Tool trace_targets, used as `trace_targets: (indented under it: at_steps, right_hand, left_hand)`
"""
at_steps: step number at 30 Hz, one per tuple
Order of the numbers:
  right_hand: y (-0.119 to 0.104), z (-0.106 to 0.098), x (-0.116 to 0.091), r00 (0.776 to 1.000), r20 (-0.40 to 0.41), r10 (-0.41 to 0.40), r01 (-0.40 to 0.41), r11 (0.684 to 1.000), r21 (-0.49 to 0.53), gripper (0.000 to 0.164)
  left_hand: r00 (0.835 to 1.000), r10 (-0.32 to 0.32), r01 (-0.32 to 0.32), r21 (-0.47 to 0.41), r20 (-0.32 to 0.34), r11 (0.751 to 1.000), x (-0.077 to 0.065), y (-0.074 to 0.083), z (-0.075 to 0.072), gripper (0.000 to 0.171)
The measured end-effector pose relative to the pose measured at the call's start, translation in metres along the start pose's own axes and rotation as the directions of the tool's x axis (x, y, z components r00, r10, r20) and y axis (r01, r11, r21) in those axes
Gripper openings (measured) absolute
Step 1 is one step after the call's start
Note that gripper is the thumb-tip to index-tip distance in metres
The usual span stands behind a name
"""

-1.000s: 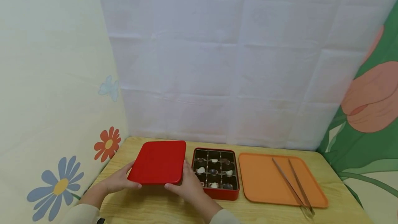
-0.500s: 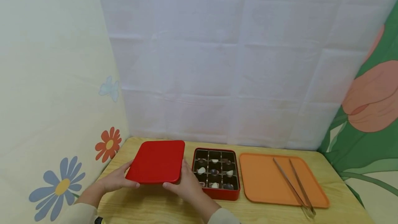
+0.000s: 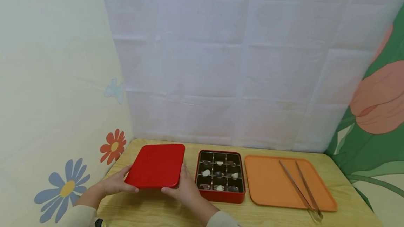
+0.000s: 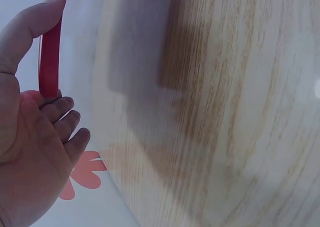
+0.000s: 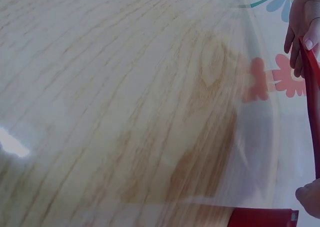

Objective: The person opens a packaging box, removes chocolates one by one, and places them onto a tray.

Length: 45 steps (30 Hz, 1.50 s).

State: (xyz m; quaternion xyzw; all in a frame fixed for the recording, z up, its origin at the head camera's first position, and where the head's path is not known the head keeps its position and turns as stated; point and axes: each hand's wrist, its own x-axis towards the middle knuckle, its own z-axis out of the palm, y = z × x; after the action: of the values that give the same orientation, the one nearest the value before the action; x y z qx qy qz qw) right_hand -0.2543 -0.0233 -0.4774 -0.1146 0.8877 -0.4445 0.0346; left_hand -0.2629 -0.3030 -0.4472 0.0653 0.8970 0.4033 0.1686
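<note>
A square red tin lid [image 3: 156, 165] is held up over the left part of the table, tilted a little. On its left edge my left hand [image 3: 116, 183] has a hold, and the thumb and fingers pinch the rim in the left wrist view. The opposite front corner is gripped by my right hand [image 3: 187, 189], thumb in front. Only the tip of that hand shows in the right wrist view. Just right of it stands the matching red box [image 3: 222, 196], uncovered. Its dark divider holds several small white and dark brown pieces, which look like chocolates.
Right of the box lies an orange tray [image 3: 265, 181] with metal tongs [image 3: 300, 188] on it, their looped end past the front rim. Cloth walls [image 3: 189, 62] close off the back and both sides of the wooden table [image 3: 148, 211].
Both hands have carried the lid slightly to the left, away from the box. The box, tray and tongs stay put, while the head view has shifted a little.
</note>
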Motion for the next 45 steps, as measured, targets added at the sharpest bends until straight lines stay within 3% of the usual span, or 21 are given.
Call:
trace_targets:
  at_steps: [22,33,45]
  right_hand:
    - [0.021,0.028,-0.004,0.997,0.032,0.069,-0.072,0.993,0.092,0.114]
    - [0.027,0.033,-0.001,0.991,0.052,0.122,-0.126,0.989,0.076,0.115]
    - [0.031,0.037,0.002,0.992,0.037,0.119,-0.119,0.993,-0.008,0.113]
  left_hand:
    - [0.997,-0.078,0.079,-0.028,0.024,0.996,0.009,-0.011,0.011,0.100]
    - [0.990,-0.137,0.137,0.006,0.017,0.991,0.018,-0.021,0.022,0.098]
    - [0.991,-0.132,0.132,0.039,-0.001,0.991,0.026,-0.032,0.029,0.103]
